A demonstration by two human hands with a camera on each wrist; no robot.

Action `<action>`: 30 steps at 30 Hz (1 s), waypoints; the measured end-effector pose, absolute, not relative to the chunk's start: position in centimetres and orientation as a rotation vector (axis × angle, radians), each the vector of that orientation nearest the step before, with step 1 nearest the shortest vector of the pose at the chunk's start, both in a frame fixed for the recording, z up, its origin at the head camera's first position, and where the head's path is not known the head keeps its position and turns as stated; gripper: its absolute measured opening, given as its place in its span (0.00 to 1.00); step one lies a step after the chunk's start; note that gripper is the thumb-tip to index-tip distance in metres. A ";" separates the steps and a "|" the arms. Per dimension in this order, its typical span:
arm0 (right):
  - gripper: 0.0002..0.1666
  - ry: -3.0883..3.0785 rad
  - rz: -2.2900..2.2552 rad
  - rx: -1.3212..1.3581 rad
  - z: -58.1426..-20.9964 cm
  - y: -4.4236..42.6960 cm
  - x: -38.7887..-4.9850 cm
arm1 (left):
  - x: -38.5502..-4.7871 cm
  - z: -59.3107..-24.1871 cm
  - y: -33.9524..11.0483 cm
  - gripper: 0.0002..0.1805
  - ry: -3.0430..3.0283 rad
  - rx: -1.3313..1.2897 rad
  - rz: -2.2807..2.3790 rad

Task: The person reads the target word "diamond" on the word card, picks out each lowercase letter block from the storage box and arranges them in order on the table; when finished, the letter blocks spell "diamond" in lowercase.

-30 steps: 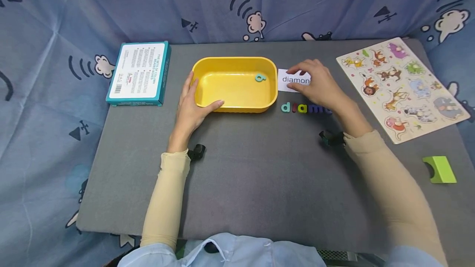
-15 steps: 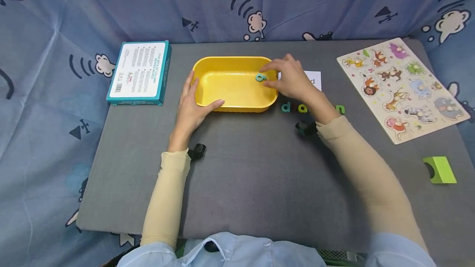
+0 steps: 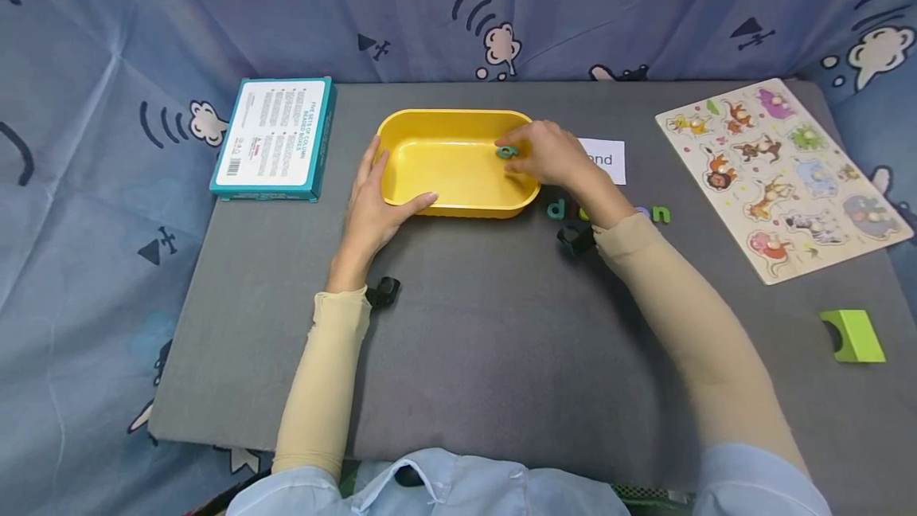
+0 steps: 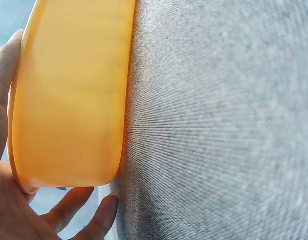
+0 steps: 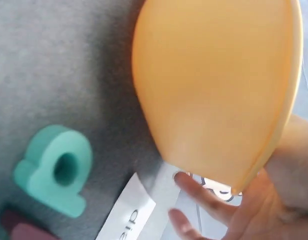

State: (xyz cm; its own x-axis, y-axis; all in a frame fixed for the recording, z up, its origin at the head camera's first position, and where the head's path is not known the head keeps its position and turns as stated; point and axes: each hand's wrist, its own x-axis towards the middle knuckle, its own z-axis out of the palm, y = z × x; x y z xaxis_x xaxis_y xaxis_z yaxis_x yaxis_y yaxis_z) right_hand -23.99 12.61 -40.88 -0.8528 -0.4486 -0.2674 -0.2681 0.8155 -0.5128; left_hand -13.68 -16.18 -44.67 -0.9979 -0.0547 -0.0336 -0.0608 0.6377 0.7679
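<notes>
My left hand grips the left end of a yellow plastic tray, thumb along its front rim and fingers around the side. In the left wrist view the tray wall lies against that hand. Over the tray's right end, my right hand pinches a small teal letter between thumb and forefinger. A white word card lies partly hidden behind this hand. In front of it is a row of letters, with a teal d and a green n showing; the forearm covers others.
A teal-edged box lies at the back left of the grey table. An animal puzzle board is at the right, with a green arched block in front. A patterned blue curtain hangs behind.
My right hand has moved left from over the word card into the tray and taken hold of the teal letter. My left hand has stayed on the tray.
</notes>
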 end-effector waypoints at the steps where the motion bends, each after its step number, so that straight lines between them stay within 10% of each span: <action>1: 0.29 2.623 -0.632 -0.530 -40.8 12.5 -24.0 | -13.7 -44.7 -16.2 0.63 2.837 -0.099 1.331; 30: 0.18 2.721 -0.576 -0.455 -40.3 11.3 -23.2 | -13.7 -44.8 -16.1 0.64 2.820 -0.125 1.321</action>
State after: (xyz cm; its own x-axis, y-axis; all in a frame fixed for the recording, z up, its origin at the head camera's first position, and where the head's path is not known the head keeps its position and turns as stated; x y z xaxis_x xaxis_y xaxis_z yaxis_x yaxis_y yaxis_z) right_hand -23.21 11.31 -40.32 -0.8975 -0.3683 -0.2425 -0.2386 0.8680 -0.4354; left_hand -13.71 -16.14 -44.78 -0.9965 -0.0624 -0.0564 -0.0833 0.6375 0.7660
